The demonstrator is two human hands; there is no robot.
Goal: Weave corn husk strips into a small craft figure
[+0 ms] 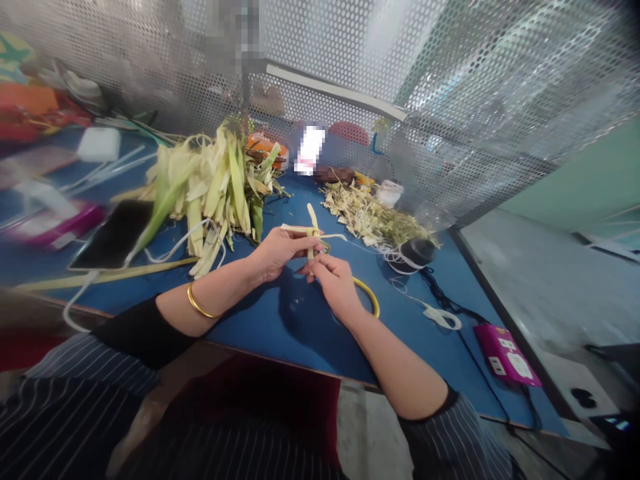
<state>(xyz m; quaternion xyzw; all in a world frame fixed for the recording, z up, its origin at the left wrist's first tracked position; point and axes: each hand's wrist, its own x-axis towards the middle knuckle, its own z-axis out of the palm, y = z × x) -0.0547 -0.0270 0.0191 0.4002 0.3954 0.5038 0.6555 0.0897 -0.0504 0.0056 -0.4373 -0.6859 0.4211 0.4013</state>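
Note:
Over the middle of the blue table, my left hand (280,252) pinches a small cross-shaped piece of pale husk strips (313,233) between thumb and fingers. My right hand (336,283) is closed on the lower end of the same piece, just below and right of the left fingertips. One strip points up and others stick out sideways from the crossing. Part of a yellow ring (369,298) shows beside my right hand; the hand hides the rest. A thin white string runs right from near the piece toward a dark spool (417,255).
Pale green husks (215,183) are heaped at the back left, near a dark tablet (114,235) with a white cable. Husk scraps (373,213) lie back right. A magenta power strip (507,355) sits at the right edge. Perforated metal (340,53) stands behind.

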